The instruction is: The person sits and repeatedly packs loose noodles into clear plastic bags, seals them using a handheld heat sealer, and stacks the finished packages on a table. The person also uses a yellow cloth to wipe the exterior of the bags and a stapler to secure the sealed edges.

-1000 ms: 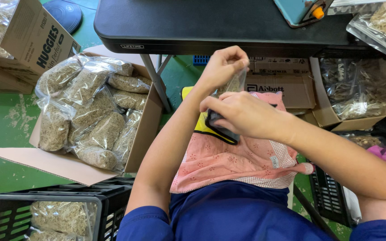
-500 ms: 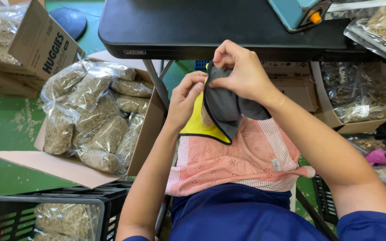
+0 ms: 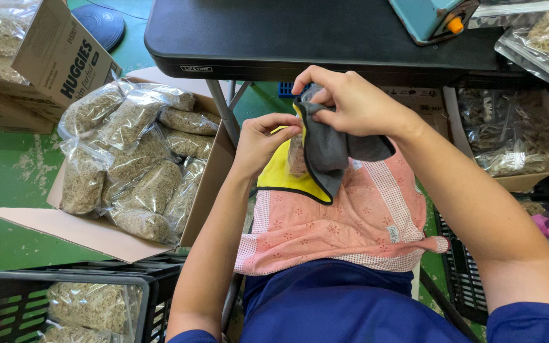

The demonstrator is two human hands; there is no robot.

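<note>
My right hand [image 3: 351,101] grips the top edge of a dark grey cloth [image 3: 328,152] just below the black table's edge [image 3: 274,60]. The cloth hangs folded over, with a yellow side [image 3: 281,174] showing on the left. My left hand [image 3: 263,136] pinches the yellow edge beside it. A small clear bag of dried brown material [image 3: 297,155] shows between the two cloth layers. Under the cloth, a pink patterned apron [image 3: 332,222] lies across my lap.
An open cardboard box [image 3: 84,232] at my left holds several clear bags of dried plant material [image 3: 122,165]. A black crate [image 3: 7,286] with more bags sits at the lower left. A teal machine [image 3: 430,19] stands on the table. More boxes of bags stand on the right [image 3: 509,136].
My left hand came down from its raised position and took the yellow edge. My right hand lifted the grey cloth up toward the table edge, and it now hangs folded open.
</note>
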